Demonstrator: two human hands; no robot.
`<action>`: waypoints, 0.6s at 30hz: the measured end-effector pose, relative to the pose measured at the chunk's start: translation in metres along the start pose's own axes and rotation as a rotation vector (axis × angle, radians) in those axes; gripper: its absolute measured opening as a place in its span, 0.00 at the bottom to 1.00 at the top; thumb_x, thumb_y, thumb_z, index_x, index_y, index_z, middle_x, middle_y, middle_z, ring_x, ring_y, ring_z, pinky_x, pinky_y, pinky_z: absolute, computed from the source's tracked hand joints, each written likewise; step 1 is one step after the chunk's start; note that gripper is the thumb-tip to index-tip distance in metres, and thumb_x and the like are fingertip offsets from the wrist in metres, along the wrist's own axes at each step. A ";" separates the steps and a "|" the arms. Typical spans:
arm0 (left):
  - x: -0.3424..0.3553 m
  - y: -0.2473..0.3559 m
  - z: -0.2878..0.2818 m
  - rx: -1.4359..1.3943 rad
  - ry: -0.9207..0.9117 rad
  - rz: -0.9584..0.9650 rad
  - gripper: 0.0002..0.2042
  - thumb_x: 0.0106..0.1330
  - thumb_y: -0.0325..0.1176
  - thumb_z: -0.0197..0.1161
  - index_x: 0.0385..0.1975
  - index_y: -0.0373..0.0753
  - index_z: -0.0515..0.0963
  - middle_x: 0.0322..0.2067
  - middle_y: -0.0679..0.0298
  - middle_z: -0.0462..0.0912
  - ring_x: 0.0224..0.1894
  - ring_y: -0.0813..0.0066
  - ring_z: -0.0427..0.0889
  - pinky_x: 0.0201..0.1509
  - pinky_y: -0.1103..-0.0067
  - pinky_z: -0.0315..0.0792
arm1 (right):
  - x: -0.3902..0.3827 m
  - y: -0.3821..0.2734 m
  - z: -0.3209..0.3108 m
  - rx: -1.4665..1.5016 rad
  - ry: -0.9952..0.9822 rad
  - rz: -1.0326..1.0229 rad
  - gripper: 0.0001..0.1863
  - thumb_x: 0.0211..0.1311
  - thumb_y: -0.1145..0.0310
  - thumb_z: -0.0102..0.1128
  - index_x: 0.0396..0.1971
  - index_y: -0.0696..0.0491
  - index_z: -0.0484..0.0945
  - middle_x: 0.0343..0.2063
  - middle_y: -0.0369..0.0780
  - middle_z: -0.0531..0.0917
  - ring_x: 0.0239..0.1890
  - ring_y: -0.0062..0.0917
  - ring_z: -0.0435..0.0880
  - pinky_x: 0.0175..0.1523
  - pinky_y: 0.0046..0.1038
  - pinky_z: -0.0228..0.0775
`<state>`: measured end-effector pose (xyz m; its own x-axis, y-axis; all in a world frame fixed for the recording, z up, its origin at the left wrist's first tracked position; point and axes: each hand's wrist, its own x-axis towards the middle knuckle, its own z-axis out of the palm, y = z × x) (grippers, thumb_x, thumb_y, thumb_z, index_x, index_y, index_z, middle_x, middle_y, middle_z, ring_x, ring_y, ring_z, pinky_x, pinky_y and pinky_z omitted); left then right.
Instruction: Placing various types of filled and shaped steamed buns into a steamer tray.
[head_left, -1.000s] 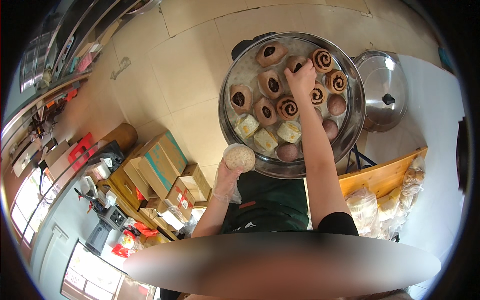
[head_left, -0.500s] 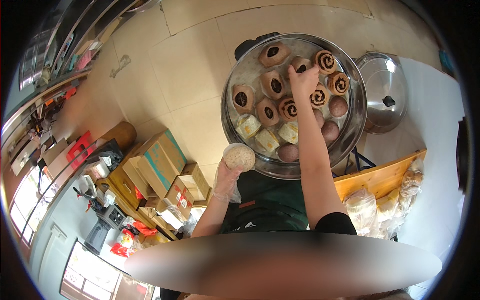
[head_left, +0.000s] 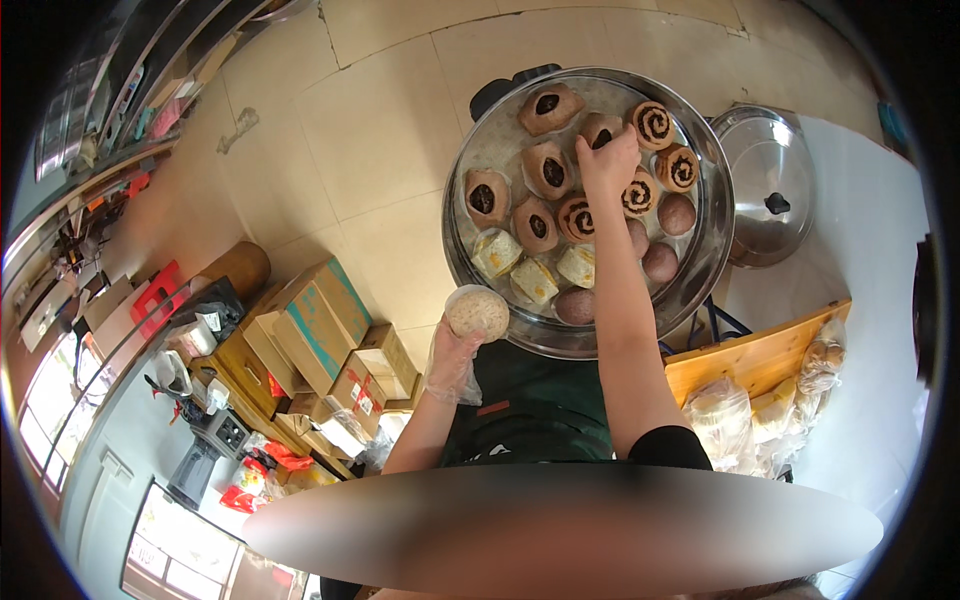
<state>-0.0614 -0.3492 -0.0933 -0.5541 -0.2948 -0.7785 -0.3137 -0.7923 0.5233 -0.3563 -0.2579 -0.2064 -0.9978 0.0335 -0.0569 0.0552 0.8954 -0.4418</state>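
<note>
A round steel steamer tray [head_left: 468, 270] holds several brown buns with dark filling [head_left: 550, 170], spiral rolls [head_left: 678, 168], pale yellow-flecked square buns [head_left: 534, 282] and round purplish buns [head_left: 676, 212]. At the upper middle, my bare right hand [head_left: 610, 160] has its fingers closed on a brown bun [head_left: 600, 132] with a dark centre, still among the others. My left hand [head_left: 460, 355], in a clear plastic glove, holds a round pale speckled bun [head_left: 477, 310] on white paper beside the tray's lower-left edge.
A steel lid [head_left: 768, 170] with black knob lies right of the tray on a pale surface [head_left: 860, 230]. Bagged food [head_left: 720, 415] lies by a wooden board [head_left: 760, 340]. Cardboard boxes [head_left: 310, 325] are stacked at the left on the tiled floor [head_left: 385, 110].
The tray appears slightly right and lower than a second ago, and my right hand has shifted slightly with it, still at the same bun. My left hand is about where it was.
</note>
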 end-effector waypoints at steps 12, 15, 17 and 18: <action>0.002 0.001 0.002 0.012 0.014 -0.024 0.34 0.46 0.33 0.70 0.52 0.32 0.59 0.45 0.61 0.71 0.47 0.73 0.72 0.53 0.77 0.66 | 0.010 0.003 -0.003 -0.090 -0.054 -0.117 0.39 0.37 0.65 0.68 0.50 0.61 0.58 0.43 0.50 0.68 0.48 0.44 0.66 0.51 0.36 0.64; 0.003 0.002 0.006 0.008 0.013 -0.019 0.35 0.45 0.34 0.71 0.52 0.32 0.59 0.44 0.61 0.71 0.47 0.73 0.72 0.53 0.77 0.66 | 0.009 0.004 -0.002 -0.070 -0.052 -0.054 0.39 0.38 0.63 0.68 0.51 0.60 0.59 0.44 0.49 0.68 0.48 0.44 0.66 0.52 0.37 0.62; 0.003 0.002 0.006 0.009 0.022 -0.013 0.35 0.45 0.34 0.71 0.52 0.32 0.59 0.44 0.61 0.71 0.47 0.73 0.72 0.53 0.77 0.66 | 0.007 -0.001 -0.005 -0.076 -0.042 -0.055 0.39 0.38 0.62 0.68 0.51 0.60 0.59 0.46 0.50 0.68 0.48 0.44 0.67 0.53 0.36 0.61; 0.002 0.003 0.005 0.012 0.020 -0.012 0.35 0.45 0.34 0.70 0.52 0.32 0.59 0.44 0.61 0.71 0.47 0.73 0.72 0.53 0.77 0.67 | 0.005 -0.004 -0.008 -0.118 0.024 -0.135 0.39 0.37 0.62 0.69 0.50 0.59 0.60 0.45 0.48 0.68 0.48 0.43 0.67 0.51 0.37 0.62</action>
<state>-0.0676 -0.3493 -0.0918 -0.5348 -0.2963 -0.7914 -0.3295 -0.7893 0.5181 -0.3615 -0.2575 -0.1982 -0.9965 -0.0815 0.0184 -0.0830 0.9384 -0.3355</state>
